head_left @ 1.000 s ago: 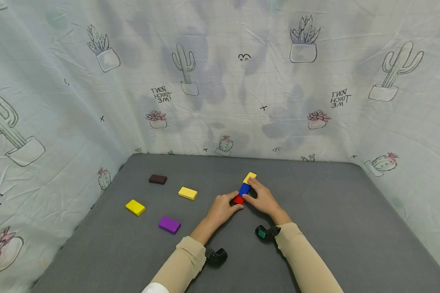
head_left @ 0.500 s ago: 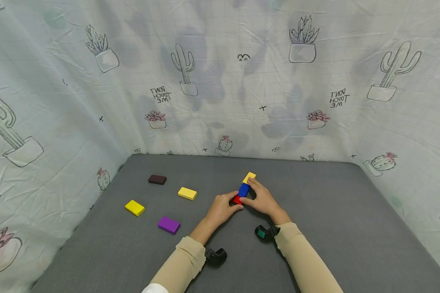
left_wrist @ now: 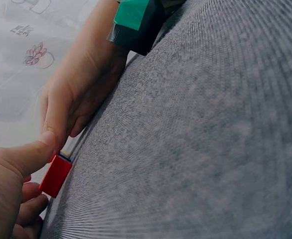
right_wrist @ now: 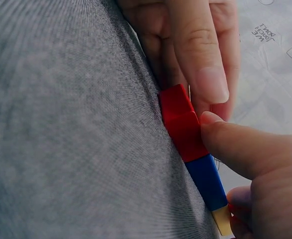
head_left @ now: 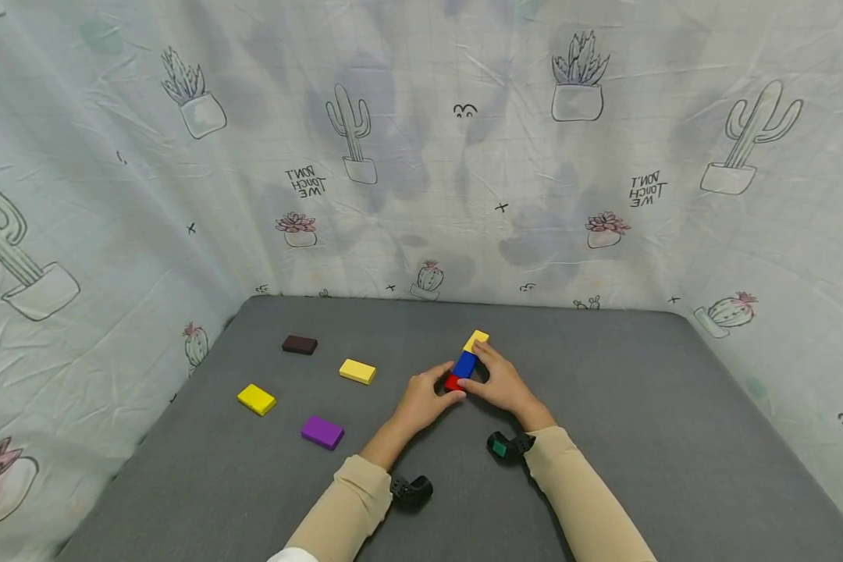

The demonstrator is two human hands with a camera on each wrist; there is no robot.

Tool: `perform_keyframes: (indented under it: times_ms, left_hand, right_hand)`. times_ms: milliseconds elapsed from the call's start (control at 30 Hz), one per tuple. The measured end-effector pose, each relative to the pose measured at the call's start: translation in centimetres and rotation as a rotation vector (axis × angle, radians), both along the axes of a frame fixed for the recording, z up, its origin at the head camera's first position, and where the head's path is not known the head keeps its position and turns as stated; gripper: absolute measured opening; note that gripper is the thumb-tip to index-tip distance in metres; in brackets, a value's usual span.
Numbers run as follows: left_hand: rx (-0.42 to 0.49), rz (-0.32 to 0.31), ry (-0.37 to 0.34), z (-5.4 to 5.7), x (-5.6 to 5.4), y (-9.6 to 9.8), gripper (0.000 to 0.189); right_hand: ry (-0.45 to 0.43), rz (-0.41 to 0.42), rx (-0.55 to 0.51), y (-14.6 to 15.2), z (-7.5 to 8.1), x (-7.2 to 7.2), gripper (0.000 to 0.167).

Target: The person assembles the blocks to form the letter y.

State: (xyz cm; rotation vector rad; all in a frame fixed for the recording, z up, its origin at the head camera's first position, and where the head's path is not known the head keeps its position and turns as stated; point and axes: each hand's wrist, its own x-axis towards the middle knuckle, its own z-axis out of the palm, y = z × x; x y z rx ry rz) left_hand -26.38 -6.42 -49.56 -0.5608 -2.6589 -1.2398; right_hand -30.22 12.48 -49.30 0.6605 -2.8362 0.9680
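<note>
A red block (head_left: 453, 382), a blue block (head_left: 464, 364) and a yellow block (head_left: 475, 340) lie end to end in a slanted row on the grey table. My left hand (head_left: 420, 403) grips the red block at the near end, thumb on one side and fingers on the other. From the right, my right hand (head_left: 507, 384) holds the row, its thumb on the red block and its fingers by the yellow one. In the right wrist view, the right thumb (right_wrist: 250, 149) presses the red block (right_wrist: 186, 132), while fingers partly hide the yellow end (right_wrist: 221, 221).
Left of the hands lie a purple block (head_left: 322, 432), a bright yellow block (head_left: 256, 400), a pale yellow block (head_left: 357, 371) and a dark brown block (head_left: 300, 345). A patterned cloth (head_left: 421, 195) stands around the grey table (head_left: 639, 421).
My right thumb has slid slightly toward the near end, from about the blue-red joint onto the red block. Both hands stay at the row; the loose blocks have not moved.
</note>
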Motion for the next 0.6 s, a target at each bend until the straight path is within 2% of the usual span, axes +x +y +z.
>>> perform_keyframes:
  times_ms: [200,600]
  left_hand:
    - [0.038,0.021,0.001,0.2,0.2,-0.2,0.064]
    - [0.079,0.139,0.01,0.6,0.2,-1.5,0.06]
  right_hand:
    - [-0.012,0.002,-0.008,0.0,0.0,0.1,0.081]
    - [-0.029,-0.006,-0.021,0.0,-0.2,-0.2,0.081]
